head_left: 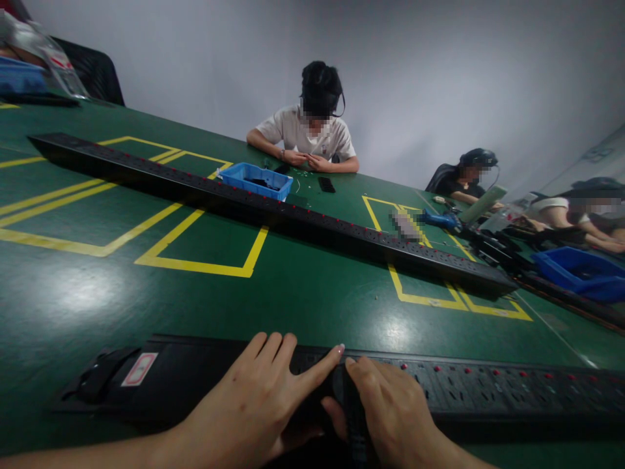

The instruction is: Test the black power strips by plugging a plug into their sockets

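I see my left hand (254, 407) spread flat, fingers pressed on the long black multi-socket power strip (488, 391) that runs under both palms and off to the right. My right hand (390, 410) is curled beside it, thumb and fingers closed on a small black part (355, 417) at the strip's face — I cannot tell what it is. If the left hand eases, the strip could skid on the smooth green table (303, 293) — the part might jam crooked. Beyond my fingertips lies a second long black strip (273, 212).
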`<state>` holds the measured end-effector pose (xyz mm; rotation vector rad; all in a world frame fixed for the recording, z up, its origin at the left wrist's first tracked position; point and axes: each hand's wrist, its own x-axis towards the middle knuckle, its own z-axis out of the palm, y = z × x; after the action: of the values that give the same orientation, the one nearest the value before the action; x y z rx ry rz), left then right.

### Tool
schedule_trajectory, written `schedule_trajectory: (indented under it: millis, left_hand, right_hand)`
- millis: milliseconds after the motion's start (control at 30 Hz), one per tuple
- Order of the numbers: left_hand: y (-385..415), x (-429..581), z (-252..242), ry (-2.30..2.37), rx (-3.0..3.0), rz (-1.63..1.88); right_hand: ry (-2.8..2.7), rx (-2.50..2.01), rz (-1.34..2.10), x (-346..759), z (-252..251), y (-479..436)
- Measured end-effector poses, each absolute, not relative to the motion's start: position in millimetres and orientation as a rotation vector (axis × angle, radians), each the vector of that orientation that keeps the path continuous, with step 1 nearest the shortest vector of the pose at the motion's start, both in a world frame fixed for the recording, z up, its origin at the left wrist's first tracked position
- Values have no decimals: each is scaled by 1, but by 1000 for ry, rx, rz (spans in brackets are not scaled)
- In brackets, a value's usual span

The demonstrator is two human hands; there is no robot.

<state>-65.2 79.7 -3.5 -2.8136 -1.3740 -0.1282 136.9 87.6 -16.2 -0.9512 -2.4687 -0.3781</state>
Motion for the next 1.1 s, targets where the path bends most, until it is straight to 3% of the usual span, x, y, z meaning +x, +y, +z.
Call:
schedule_trajectory:
  millis: [1100]
  left_hand:
    - [79, -65, -5, -1364, -2802, -162]
  right_hand:
    - [-2448, -952, -404, 137, -18, 87]
